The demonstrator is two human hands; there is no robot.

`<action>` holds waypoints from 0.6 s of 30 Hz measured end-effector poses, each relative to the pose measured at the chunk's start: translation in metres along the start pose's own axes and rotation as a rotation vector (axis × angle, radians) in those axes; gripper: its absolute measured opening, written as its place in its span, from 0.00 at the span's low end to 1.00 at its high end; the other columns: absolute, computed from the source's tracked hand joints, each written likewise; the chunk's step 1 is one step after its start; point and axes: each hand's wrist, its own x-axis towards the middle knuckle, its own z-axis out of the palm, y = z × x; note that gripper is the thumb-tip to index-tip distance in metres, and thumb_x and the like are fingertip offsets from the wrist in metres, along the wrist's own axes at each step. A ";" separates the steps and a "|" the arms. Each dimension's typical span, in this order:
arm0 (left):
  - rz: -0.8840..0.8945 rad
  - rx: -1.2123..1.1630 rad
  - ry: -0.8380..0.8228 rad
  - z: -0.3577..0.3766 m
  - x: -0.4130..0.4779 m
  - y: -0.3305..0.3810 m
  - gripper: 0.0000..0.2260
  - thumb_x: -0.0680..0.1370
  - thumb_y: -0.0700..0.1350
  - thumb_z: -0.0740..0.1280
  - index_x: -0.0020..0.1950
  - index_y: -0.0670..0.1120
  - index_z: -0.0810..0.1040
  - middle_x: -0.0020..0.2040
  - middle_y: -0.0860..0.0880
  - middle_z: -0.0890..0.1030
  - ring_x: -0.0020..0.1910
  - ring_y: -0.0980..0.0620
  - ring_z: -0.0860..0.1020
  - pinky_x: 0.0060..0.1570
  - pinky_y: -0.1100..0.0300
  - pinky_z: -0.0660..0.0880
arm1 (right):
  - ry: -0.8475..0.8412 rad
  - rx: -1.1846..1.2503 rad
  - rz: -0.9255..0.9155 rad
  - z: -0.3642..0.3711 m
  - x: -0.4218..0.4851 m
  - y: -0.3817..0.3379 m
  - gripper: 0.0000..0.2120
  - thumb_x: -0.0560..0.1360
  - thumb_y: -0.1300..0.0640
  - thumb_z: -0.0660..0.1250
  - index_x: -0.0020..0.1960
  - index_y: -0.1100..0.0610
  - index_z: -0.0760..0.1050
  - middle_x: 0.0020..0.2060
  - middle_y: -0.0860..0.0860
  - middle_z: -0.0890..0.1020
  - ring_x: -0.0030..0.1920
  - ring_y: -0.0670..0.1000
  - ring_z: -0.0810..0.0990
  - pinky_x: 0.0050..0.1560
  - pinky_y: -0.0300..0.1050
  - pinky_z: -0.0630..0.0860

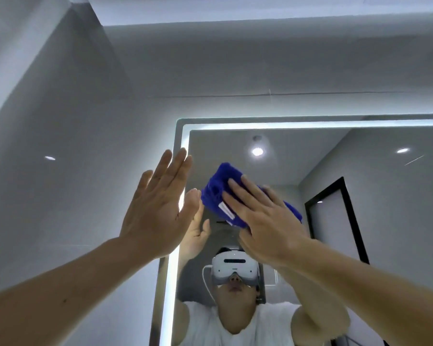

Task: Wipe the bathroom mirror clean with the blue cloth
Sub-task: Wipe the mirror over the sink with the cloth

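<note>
Near the mirror's (335, 151) upper left corner, the right hand (265, 218) presses the bunched blue cloth (218, 193) flat-fingered against the glass. The left hand (158, 208), fingers straight, rests by the lit left edge. The cloth looks soft and light, best held under a spread palm.

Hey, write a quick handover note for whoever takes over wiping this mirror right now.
Left hand: open and flat at the lit left edge of the mirror, holding nothing.
Right hand: open, fingers straight, pressing the blue cloth against the glass, upper left area.
Done: wiping is under way; how much glass is clean cannot be told.
Left: wipe the rest of the glass, lower part included.
</note>
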 end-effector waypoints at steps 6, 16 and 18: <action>0.076 0.033 -0.051 0.004 -0.006 0.009 0.30 0.79 0.62 0.40 0.80 0.53 0.51 0.77 0.62 0.41 0.76 0.65 0.36 0.70 0.66 0.32 | -0.152 -0.078 -0.140 -0.017 0.007 0.053 0.34 0.79 0.46 0.56 0.78 0.42 0.41 0.79 0.42 0.42 0.78 0.46 0.38 0.77 0.53 0.45; 0.113 0.003 -0.004 0.001 0.005 0.012 0.28 0.79 0.62 0.40 0.79 0.56 0.47 0.78 0.62 0.42 0.77 0.64 0.38 0.75 0.58 0.40 | 0.063 0.021 0.573 -0.045 0.116 0.162 0.32 0.77 0.52 0.53 0.80 0.48 0.48 0.80 0.47 0.46 0.79 0.51 0.41 0.75 0.57 0.47; 0.108 -0.009 0.011 0.005 0.006 0.017 0.28 0.79 0.61 0.41 0.79 0.55 0.48 0.79 0.61 0.44 0.77 0.63 0.38 0.74 0.61 0.38 | 0.082 0.012 0.412 -0.039 0.099 0.144 0.33 0.77 0.52 0.53 0.80 0.47 0.47 0.80 0.46 0.46 0.79 0.49 0.41 0.76 0.54 0.46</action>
